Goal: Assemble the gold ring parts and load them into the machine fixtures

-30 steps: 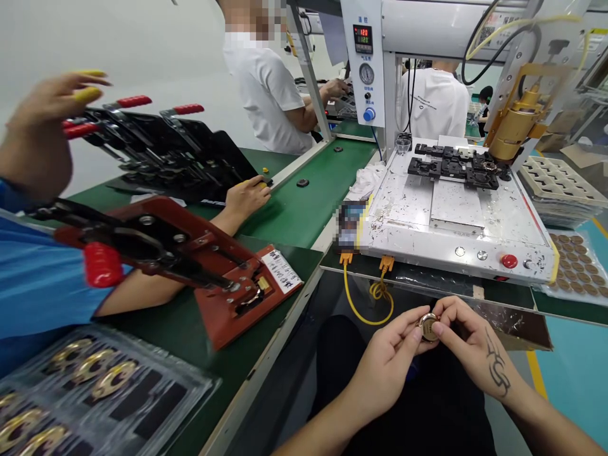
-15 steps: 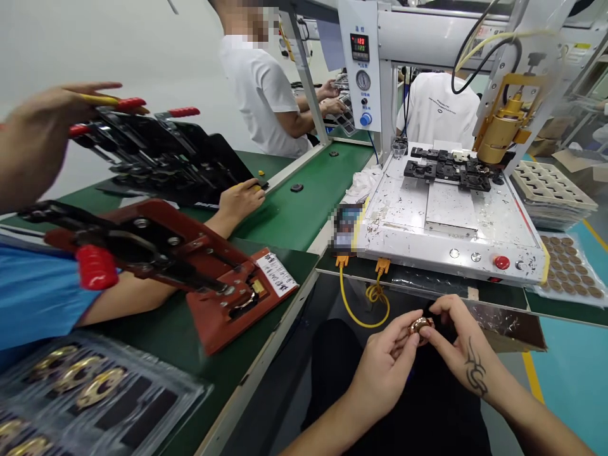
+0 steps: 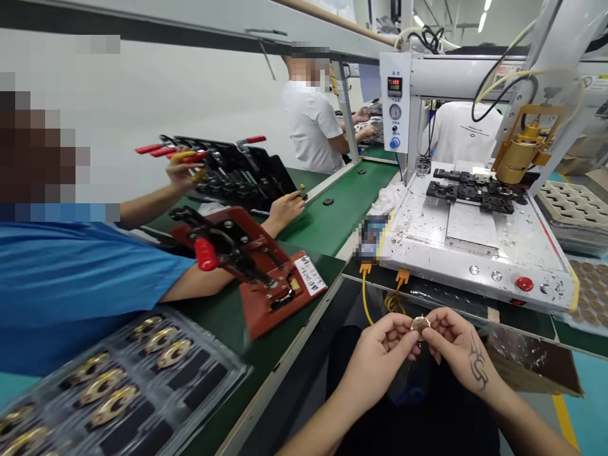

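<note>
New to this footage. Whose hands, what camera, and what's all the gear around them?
No robot here: a camera worn on a person's head looks forward and down at their two bare hands. The left hand and right hand pinch a small round metal part between the fingertips. Ahead stands a white benchtop machine with a gold cylinder over black fixture blocks. To the left, a red clamp fixture and a plastic tray of gold-coloured parts rest on a green bench. The hands at the black clamp fixture are a co-worker's.
</note>
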`<action>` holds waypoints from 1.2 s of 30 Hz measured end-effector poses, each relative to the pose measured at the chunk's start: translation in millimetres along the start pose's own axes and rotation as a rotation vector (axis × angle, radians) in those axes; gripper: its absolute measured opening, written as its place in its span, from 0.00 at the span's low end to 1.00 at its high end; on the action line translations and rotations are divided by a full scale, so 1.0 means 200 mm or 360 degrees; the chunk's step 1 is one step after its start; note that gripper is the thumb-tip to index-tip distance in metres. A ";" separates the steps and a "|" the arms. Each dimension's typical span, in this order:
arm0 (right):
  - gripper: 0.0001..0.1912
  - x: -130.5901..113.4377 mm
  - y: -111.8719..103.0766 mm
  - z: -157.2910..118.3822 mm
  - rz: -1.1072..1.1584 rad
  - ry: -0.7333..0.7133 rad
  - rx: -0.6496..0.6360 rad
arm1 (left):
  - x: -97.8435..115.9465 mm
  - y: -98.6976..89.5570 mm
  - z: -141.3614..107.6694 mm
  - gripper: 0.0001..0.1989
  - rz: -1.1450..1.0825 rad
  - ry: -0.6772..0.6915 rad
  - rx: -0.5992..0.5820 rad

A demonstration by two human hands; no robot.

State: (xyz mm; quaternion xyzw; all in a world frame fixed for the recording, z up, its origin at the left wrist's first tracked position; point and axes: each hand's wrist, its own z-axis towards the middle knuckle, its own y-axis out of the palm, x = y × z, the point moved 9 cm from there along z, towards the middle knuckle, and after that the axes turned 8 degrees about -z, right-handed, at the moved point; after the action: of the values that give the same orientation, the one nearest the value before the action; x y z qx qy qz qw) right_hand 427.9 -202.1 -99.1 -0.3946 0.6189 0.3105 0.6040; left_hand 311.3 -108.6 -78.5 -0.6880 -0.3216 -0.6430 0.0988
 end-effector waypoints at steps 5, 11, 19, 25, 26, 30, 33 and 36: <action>0.19 -0.25 0.08 0.01 -0.0628 -0.0632 -0.0346 | 0.08 -0.06 -0.02 0.11 0.0135 0.0063 0.0059; 0.23 -0.45 0.22 0.05 -0.1111 -0.1218 -0.0532 | 0.22 -0.14 -0.09 0.08 0.0355 0.0164 0.0105; 0.18 -0.62 0.34 0.23 -0.0995 -0.1361 -0.0360 | 1.14 -0.50 -0.38 0.07 0.1749 0.1559 0.0679; 0.17 -0.70 0.43 0.35 -0.0837 -0.1311 -0.0286 | 1.24 -0.58 -0.27 0.25 0.2111 0.1705 0.0359; 0.17 -0.70 0.46 0.37 -0.0819 -0.1297 -0.0307 | 1.29 -0.59 -0.26 0.26 0.1999 0.1691 0.0443; 0.15 -0.67 0.63 0.53 -0.0720 -0.1158 -0.0460 | 1.61 -0.76 -0.27 0.21 0.1407 0.1604 0.0886; 0.15 -0.61 0.77 0.65 -0.0644 -0.1066 -0.0553 | 1.74 -1.03 -0.26 0.12 0.1276 0.1296 0.1175; 0.14 -0.52 0.86 0.72 -0.0644 -0.1060 -0.0604 | 1.56 -1.31 -0.28 0.13 0.1430 0.0754 0.1332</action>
State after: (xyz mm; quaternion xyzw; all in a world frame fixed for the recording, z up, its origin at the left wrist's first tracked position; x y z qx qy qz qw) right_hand 347.5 18.6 -23.3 -0.4903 0.2323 0.4046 0.7361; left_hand 104.7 161.7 153.3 -0.4986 -0.1955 -0.4940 0.6849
